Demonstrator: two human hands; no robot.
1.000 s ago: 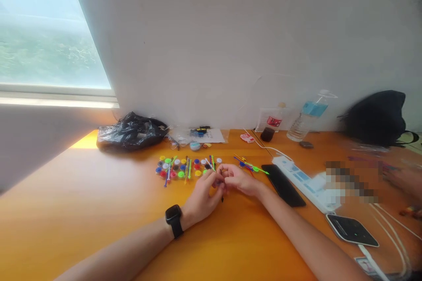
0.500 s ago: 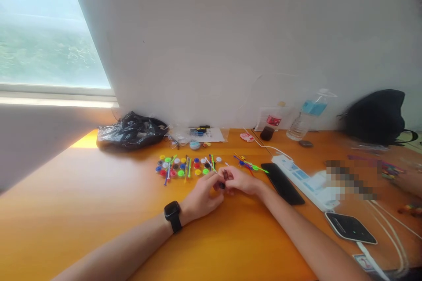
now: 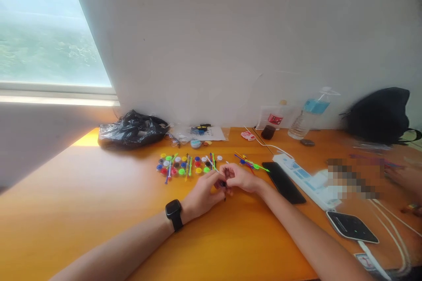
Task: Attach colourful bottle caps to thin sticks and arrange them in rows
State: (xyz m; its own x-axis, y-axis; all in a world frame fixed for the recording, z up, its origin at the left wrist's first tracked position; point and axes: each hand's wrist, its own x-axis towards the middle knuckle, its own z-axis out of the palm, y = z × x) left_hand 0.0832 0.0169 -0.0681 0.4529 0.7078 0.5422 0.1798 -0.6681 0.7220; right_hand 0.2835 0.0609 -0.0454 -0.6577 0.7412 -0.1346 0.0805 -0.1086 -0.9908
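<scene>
My left hand [image 3: 205,194], with a black watch [image 3: 174,214] on its wrist, meets my right hand [image 3: 242,178] over the wooden table [image 3: 198,246]. The fingers of both are pinched round a small dark piece [image 3: 223,184], mostly hidden, its kind not clear. Just beyond lie rows of small round plastic pieces [image 3: 182,171] in several colours. Thin arrow-tipped plastic sticks [image 3: 190,167] lie across and between them. To the right of my right hand is another loose group of coloured sticks [image 3: 260,166] with round pieces.
A black phone [image 3: 286,183] and a white power strip [image 3: 303,180] lie to the right, near a white-edged device [image 3: 352,227] with cables. Along the wall are a black plastic bag [image 3: 133,131], a water bottle [image 3: 308,118] and a black bag [image 3: 379,116]. Another person's hand [image 3: 407,180] is at far right.
My hands stay together in nearly the same place; a thin dark tip now shows below the fingers. At far right, the other person's hand has shifted slightly.
</scene>
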